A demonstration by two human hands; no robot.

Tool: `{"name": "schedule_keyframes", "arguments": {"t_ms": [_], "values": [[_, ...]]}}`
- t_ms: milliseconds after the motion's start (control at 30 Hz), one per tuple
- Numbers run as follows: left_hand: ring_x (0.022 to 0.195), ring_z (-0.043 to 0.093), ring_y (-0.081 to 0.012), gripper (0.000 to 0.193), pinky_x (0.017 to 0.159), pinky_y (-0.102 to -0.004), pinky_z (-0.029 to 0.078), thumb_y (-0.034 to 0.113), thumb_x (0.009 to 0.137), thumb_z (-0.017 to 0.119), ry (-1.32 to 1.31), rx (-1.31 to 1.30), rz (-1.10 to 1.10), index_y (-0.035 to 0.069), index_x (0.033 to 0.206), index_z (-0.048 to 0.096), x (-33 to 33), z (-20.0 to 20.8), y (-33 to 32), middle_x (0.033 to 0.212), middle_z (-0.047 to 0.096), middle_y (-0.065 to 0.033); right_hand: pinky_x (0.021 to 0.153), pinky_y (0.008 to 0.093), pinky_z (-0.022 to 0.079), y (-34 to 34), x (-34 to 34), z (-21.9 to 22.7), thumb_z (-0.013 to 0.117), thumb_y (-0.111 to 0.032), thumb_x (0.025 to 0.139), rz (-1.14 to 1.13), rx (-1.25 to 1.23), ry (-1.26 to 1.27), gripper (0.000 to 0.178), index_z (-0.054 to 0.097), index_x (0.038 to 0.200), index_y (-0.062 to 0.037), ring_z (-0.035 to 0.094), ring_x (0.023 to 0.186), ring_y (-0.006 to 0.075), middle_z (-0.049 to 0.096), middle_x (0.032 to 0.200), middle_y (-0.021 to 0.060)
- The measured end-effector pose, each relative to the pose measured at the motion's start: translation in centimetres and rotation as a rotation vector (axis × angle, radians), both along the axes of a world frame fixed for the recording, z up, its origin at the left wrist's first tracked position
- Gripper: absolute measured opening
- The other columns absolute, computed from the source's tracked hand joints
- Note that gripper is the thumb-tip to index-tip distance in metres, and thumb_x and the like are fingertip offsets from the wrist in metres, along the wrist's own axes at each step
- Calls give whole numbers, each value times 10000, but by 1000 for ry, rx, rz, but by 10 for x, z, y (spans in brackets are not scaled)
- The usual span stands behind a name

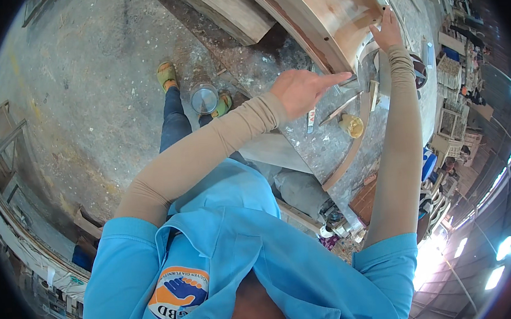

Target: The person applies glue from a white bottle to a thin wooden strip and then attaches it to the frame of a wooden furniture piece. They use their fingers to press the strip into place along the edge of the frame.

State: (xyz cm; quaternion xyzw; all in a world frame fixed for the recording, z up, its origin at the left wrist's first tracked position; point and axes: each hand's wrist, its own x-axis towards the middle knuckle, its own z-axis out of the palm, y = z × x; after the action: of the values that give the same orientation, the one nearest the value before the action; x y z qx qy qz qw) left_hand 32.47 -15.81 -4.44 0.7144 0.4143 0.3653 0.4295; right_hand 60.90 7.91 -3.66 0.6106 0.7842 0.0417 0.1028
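A curved wooden furniture frame (316, 28) with pale wood and small dark holes lies on the grey worktable (304, 148) ahead of me. My left hand (303, 92) is at its near corner, index finger stretched along the end edge. The other fingers are partly hidden, curling under the palm. Farther off, my right hand (387, 33) rests its extended fingertips on the frame's right rim. Between my arms stand a small tub of yellowish paste (352, 126), a thin pointed stick (340, 108) and a flat white-and-blue tool (311, 121). A curved wooden strip (349, 162) lies nearby.
A thick timber piece (229, 12) sits left of the frame. Below, near my green shoes, is a round clear container (204, 98) on the concrete floor (88, 99). Wooden frames (2, 137) lean at far left. Stacked furniture parts (449, 74) crowd the right.
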Motion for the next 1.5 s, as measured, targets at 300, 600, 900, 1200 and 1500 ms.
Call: {"name": "schedule_keyframes", "arguments": {"t_ms": [300, 600, 900, 1200, 1500], "values": [[647, 629, -323, 479, 604, -449, 511, 149, 902, 521, 28, 21, -10, 296, 1357, 497, -2, 2, 0, 711, 635, -132, 1149, 414, 248, 5, 0, -3, 674, -307, 822, 11, 6, -34, 903, 150, 1483, 16, 251, 1399, 373, 243, 1506, 242], [653, 651, -295, 573, 610, -427, 533, 93, 857, 526, 145, 42, -46, 293, 1390, 465, -8, 3, -5, 709, 646, -114, 1141, 421, 261, 3, 0, -5, 695, -316, 799, 20, 12, -52, 916, 179, 1476, 23, 277, 1382, 378, 268, 1492, 243], [657, 659, -294, 575, 611, -419, 542, 91, 853, 514, 228, 47, -77, 284, 1392, 462, -12, 7, -7, 712, 648, -105, 1141, 424, 259, 5, -1, -2, 705, -329, 786, 3, 4, -64, 940, 174, 1478, 20, 280, 1380, 375, 277, 1486, 238], [686, 639, -306, 553, 625, -439, 520, 102, 869, 523, 15, 19, -36, 263, 1393, 446, -20, 0, -11, 751, 630, -111, 1142, 427, 255, 3, 4, -8, 712, -342, 782, 37, 24, -22, 962, 158, 1483, 16, 271, 1385, 380, 266, 1493, 236], [676, 621, -318, 533, 625, -458, 497, 122, 885, 543, -2, -27, -39, 263, 1390, 447, -10, 5, 4, 740, 635, -120, 1141, 424, 259, 1, -4, -5, 705, -358, 791, 23, 32, -56, 959, 154, 1482, 14, 269, 1382, 387, 253, 1501, 233]]}}
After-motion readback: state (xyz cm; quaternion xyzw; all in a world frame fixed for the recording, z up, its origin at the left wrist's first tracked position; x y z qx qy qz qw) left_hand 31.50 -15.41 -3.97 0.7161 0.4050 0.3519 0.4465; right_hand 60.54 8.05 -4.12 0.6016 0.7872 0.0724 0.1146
